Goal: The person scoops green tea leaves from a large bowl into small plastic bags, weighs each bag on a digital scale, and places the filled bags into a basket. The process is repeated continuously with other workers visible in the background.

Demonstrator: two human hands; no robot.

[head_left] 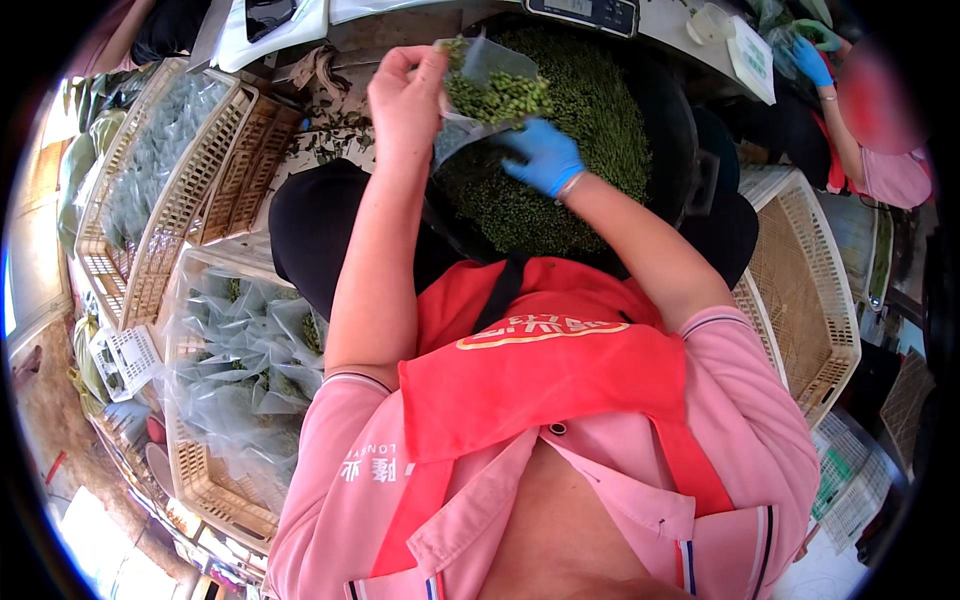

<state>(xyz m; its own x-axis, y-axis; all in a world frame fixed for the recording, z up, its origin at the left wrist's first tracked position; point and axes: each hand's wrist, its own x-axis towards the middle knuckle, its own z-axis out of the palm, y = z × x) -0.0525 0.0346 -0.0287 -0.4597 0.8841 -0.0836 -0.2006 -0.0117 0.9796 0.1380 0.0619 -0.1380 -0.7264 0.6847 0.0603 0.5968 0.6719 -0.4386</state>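
Note:
My bare left hand (408, 95) is closed on the edge of a clear plastic bag (488, 58), holding it tilted over a big black tub (680, 130). Small round green berries, like green peppercorns (505, 97), show in the bag. In a blue glove, my right hand (545, 158) is at the bag's lower right edge, just above the tub. Its fingers look apart, pointing left; the tips are partly hard to make out against the bag. More green peppercorns (600, 110) fill the tub, which sits between my knees.
Filled clear bags (250, 350) lie in a crate (205, 490) on my left, with another crate (165, 235) beyond. A woven crate (800, 280) stands at my right. Ahead are a scale (585, 12) and a white container (708, 25). A co-worker's gloved hand (812, 62) is at upper right.

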